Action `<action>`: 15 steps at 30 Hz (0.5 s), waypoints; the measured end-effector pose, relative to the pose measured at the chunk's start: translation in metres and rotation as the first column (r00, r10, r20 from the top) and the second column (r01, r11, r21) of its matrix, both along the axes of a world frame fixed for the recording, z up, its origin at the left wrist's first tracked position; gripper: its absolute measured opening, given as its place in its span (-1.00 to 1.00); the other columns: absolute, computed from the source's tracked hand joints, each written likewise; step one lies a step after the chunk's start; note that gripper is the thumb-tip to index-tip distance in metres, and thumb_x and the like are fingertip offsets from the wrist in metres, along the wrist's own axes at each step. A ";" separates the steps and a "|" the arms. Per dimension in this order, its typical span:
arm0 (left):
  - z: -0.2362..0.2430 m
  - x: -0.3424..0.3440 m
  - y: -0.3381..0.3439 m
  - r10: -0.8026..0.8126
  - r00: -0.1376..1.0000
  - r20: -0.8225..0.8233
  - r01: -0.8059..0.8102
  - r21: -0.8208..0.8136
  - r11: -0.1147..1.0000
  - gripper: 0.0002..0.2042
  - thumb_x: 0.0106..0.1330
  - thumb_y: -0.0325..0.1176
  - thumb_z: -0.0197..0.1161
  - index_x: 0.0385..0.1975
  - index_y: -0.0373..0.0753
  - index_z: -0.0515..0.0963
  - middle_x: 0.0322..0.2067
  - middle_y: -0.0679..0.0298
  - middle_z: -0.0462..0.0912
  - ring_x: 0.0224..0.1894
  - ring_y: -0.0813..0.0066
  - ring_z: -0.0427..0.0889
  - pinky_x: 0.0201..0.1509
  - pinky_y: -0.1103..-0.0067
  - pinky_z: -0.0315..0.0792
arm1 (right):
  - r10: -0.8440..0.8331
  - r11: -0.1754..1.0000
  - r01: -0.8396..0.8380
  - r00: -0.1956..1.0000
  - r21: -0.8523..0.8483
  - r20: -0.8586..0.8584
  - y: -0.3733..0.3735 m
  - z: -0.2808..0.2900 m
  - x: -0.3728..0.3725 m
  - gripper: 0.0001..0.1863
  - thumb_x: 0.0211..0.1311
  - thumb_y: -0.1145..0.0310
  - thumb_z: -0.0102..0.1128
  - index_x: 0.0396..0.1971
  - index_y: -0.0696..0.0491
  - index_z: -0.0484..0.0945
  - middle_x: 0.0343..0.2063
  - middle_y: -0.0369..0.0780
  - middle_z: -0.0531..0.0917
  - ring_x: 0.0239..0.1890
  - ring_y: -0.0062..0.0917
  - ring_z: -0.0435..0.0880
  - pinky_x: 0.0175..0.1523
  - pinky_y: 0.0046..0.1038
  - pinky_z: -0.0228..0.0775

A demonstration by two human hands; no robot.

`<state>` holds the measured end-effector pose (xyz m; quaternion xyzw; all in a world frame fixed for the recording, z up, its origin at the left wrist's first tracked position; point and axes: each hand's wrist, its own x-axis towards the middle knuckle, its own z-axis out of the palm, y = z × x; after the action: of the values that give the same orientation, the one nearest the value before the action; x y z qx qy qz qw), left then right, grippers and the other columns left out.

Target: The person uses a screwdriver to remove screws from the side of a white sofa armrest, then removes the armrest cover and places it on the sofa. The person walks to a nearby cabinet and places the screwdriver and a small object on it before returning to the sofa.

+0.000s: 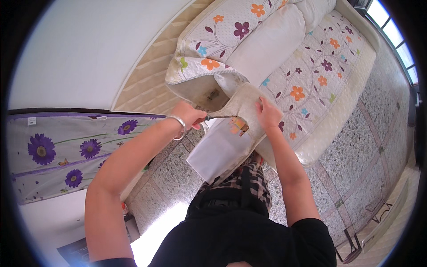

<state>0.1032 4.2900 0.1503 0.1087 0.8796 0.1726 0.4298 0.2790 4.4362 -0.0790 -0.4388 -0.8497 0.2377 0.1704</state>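
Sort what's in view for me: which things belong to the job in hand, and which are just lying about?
Seem part of it:
- left hand, holding a thin tool
- right hand, against the beige-and-white piece
- orange-and-brown patch near the tool's tip

Seem just about:
- flowered sofa cover
- long white cushion
- purple-flowered cloth

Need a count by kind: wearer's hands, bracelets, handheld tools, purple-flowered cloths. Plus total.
Hands: 2 (left hand, right hand)
Bracelets: 1 (silver bracelet, left wrist)
Handheld tools: 1 (slim dark tool, in the left hand)
Purple-flowered cloths: 1 (purple-flowered cloth, at the picture's left)
Total: 5
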 end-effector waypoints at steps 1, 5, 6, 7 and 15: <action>-0.001 0.003 -0.004 -0.154 0.978 -0.143 0.152 -0.022 0.988 -0.78 -0.10 -0.24 0.34 -0.60 -0.28 0.60 -0.56 0.02 0.63 -0.46 0.16 0.62 -0.30 0.41 0.50 | -0.009 0.999 0.010 1.000 0.038 -0.020 0.001 -0.002 0.001 -0.68 0.17 0.05 0.05 -0.13 -0.16 0.52 -0.58 -0.21 0.63 -0.52 -0.27 0.62 -0.42 -0.21 0.41; -0.010 0.016 -0.024 -0.522 0.639 -0.565 0.599 -0.061 0.799 -0.77 -0.07 -0.30 0.32 -0.44 -0.26 0.54 -0.41 0.06 0.59 -0.38 0.06 0.59 -0.26 0.34 0.48 | -0.001 1.000 0.000 0.997 0.015 0.078 -0.001 -0.003 -0.003 -0.67 0.18 0.04 0.04 -0.11 -0.16 0.50 -0.54 -0.21 0.64 -0.48 -0.26 0.63 -0.39 -0.21 0.42; -0.010 0.017 -0.026 -0.540 0.582 -0.608 0.664 -0.028 0.748 -0.76 -0.06 -0.29 0.31 -0.43 -0.25 0.52 -0.40 0.10 0.57 -0.40 0.06 0.58 -0.28 0.32 0.47 | 0.005 1.000 -0.006 0.997 0.004 0.079 -0.001 -0.001 -0.003 -0.67 0.18 0.04 0.03 -0.09 -0.17 0.49 -0.51 -0.21 0.65 -0.44 -0.26 0.64 -0.36 -0.21 0.43; -0.010 0.017 -0.027 -0.550 0.523 -0.651 0.725 -0.001 0.689 -0.75 -0.05 -0.27 0.31 -0.42 -0.25 0.50 -0.39 0.14 0.55 -0.42 0.06 0.56 -0.30 0.29 0.46 | 0.012 1.000 -0.011 0.997 -0.007 0.080 -0.002 0.001 -0.004 -0.66 0.19 0.03 0.02 -0.07 -0.18 0.47 -0.47 -0.21 0.66 -0.40 -0.26 0.64 -0.34 -0.21 0.43; -0.006 0.022 -0.029 -0.640 -0.307 -0.704 0.929 -0.369 -0.040 -0.89 -0.04 -0.39 0.15 -0.48 -0.21 0.46 -0.52 0.26 0.41 -0.50 0.42 0.54 -0.60 0.53 0.42 | -0.026 1.000 0.024 0.996 0.018 0.082 -0.001 -0.005 -0.003 -0.64 0.20 0.01 -0.02 -0.07 -0.19 0.48 -0.48 -0.19 0.65 -0.40 -0.24 0.64 -0.33 -0.17 0.43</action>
<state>0.1256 4.2609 0.1445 0.8220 0.5618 -0.0915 -0.0148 0.2756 4.4352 -0.0836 -0.4573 -0.8524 0.2102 0.1419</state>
